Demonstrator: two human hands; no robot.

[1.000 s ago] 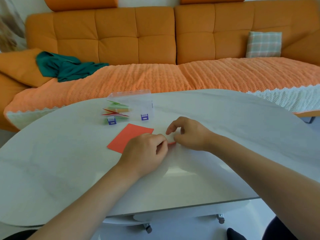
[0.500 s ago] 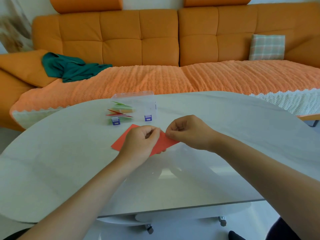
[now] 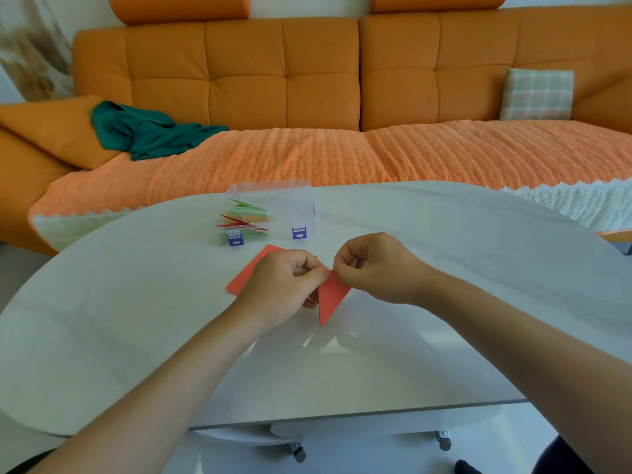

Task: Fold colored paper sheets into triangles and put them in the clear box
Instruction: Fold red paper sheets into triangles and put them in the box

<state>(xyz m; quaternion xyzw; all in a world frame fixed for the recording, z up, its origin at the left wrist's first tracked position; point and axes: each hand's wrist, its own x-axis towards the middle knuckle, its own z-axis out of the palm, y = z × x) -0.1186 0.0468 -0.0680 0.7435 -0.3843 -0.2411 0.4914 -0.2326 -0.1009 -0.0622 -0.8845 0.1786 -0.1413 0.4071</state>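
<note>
Paper [image 3: 330, 297] seemingly above table [image 3: 136, 302]; sofa [image 3: 307, 80] behind.

I see a glossy white table [image 3: 444, 268] up front, with caster wheels [image 3: 299, 453] under its near edge. Behind it is an orange sofa [image 3: 321, 73] with a ribbed orange throw [image 3: 342, 155] over the seat. A crumpled green cloth [image 3: 147, 131] lies at the left end, and a plaid cushion [image 3: 537, 94] leans on the backrest at right.

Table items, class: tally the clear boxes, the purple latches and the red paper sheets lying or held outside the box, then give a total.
Clear box: 1
Purple latches: 2
Red sheets: 2, the flat sheet and the held sheet
Total: 5
</note>
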